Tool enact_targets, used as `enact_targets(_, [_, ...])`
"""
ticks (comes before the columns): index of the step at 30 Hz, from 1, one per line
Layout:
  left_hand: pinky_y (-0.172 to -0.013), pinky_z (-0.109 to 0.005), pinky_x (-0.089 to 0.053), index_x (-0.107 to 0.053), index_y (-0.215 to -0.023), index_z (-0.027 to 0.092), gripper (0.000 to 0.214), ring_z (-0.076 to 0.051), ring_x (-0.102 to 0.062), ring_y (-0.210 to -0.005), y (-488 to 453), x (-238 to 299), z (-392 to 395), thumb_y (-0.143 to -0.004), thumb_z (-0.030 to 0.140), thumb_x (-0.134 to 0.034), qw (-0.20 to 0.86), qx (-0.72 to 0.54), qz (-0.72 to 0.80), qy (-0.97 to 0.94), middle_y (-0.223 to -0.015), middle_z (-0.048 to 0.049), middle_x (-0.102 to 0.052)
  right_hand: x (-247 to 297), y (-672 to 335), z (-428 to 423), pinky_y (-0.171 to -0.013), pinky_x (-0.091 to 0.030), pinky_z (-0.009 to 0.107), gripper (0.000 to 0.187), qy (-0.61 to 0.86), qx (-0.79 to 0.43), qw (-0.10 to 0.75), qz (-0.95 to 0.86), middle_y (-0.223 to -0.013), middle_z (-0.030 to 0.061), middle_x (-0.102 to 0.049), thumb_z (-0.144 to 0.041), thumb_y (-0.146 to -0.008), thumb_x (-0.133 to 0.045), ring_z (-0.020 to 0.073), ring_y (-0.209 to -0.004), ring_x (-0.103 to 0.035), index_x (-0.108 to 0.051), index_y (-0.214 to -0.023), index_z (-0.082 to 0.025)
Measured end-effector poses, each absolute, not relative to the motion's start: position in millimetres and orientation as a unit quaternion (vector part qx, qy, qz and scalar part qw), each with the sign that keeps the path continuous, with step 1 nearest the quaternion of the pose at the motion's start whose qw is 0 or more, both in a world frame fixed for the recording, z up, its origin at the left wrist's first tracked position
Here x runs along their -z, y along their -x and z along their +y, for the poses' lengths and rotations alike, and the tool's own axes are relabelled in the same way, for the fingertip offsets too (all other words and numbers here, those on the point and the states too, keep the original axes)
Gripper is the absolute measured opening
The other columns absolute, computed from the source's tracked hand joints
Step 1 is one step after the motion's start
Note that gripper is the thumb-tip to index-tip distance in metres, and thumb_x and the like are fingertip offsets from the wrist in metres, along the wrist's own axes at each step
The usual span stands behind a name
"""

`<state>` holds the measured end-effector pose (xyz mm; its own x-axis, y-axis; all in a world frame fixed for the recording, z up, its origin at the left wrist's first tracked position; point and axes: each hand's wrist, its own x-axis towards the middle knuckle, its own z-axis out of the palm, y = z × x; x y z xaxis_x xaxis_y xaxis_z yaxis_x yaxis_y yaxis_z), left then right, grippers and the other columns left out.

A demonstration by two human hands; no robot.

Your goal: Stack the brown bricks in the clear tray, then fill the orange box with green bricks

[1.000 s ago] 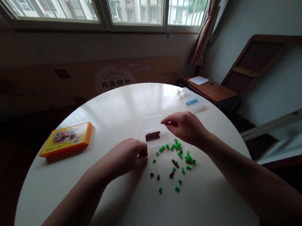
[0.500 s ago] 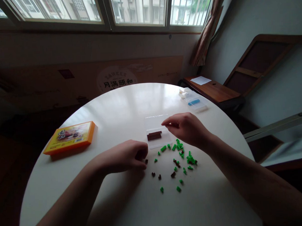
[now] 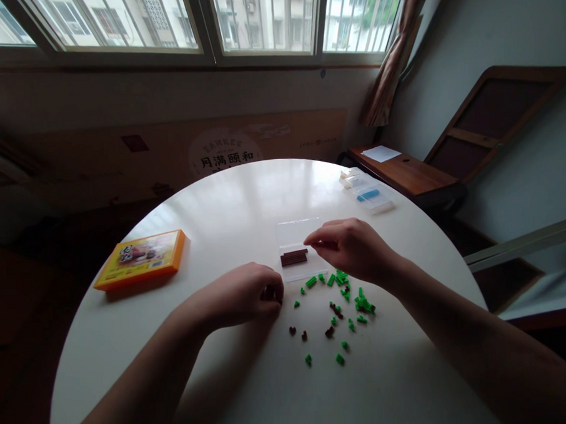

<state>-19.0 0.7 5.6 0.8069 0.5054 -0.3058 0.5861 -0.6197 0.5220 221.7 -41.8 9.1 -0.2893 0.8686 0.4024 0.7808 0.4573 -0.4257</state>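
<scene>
My left hand (image 3: 249, 295) rests low over the table, left of the scattered pieces, thumb and fingers closed on a small brown building block that they now hide. Over the clear plastic box (image 3: 316, 271), whose lid lies open behind it, my right hand (image 3: 352, 246) is pinched; anything between its fingertips is too small to make out. Brown bricks (image 3: 294, 258) lie side by side in a row inside the box, just left of the right fingertips. Loose green blocks (image 3: 362, 302) spread over the table below my right hand, with a few small brown blocks (image 3: 329, 332) among them.
On the left of the round white table (image 3: 234, 383) lies an orange-edged box (image 3: 144, 258) with a printed lid. Clear cases, one holding a blue piece (image 3: 368, 196), stand at the far right edge. Beyond them is a wooden chair (image 3: 403, 172) with paper on it.
My left fingers have closed over the brown block that showed beside their tips. My right hand has come down slightly toward the brown bricks. The whole view has shifted a little.
</scene>
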Motion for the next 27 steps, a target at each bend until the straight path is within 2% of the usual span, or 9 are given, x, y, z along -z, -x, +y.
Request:
enact_targets(8, [-0.063,-0.024,-0.043,-0.070,-0.081,0.022,0.012,-0.013,-0.058,-0.068,18.8,-4.1,2.0,-0.078,0.021,-0.058,0.271,-0.020,0.314,-0.910,-0.078,-0.0002,-0.068,-7.3,-222.0,-39.8,-0.072,-0.048,0.026,0.023,0.518,-0.074,0.300,-0.798,-0.092,-0.0011,-0.076,-0.016,-0.084,-0.057,0.0143,-0.081,-0.068,-0.077,-0.093,-0.024])
enact_targets(15, [-0.064,-0.026,-0.044,-0.069,-0.084,0.021,0.009,-0.014,-0.058,-0.069,12.1,7.2,5.3,-0.082,0.025,-0.061,0.226,-0.153,0.391,-0.879,-0.078,-0.0006,-0.066,-0.3,-221.2,-36.0,-0.069,-0.046,0.026,0.024,0.537,-0.110,0.202,-0.812,-0.086,-0.0020,-0.076,-0.018,-0.082,-0.059,0.0147,-0.076,-0.067,-0.078,-0.093,-0.028])
enact_targets(22, [-0.063,-0.026,-0.043,-0.072,-0.080,0.022,0.008,-0.014,-0.058,-0.068,-8.5,14.3,2.8,-0.079,0.022,-0.064,0.213,-0.177,0.422,-0.863,-0.080,-0.0010,-0.065,3.9,-220.7,-31.5,-0.069,-0.044,0.027,0.025,0.554,-0.109,0.186,-0.804,-0.088,-0.0028,-0.076,-0.019,-0.081,-0.058,0.0157,-0.078,-0.067,-0.078,-0.093,-0.030])
enact_targets(27, [-0.068,-0.027,-0.045,-0.075,-0.085,0.024,0.011,-0.014,-0.061,-0.073,-13.4,17.3,4.7,-0.079,0.023,-0.065,0.225,-0.173,0.418,-0.863,-0.086,-0.0012,-0.067,3.9,-218.8,-32.2,-0.069,-0.044,0.027,0.028,0.550,-0.124,0.192,-0.804,-0.090,-0.0032,-0.077,-0.020,-0.083,-0.057,0.0153,-0.079,-0.067,-0.078,-0.097,-0.033])
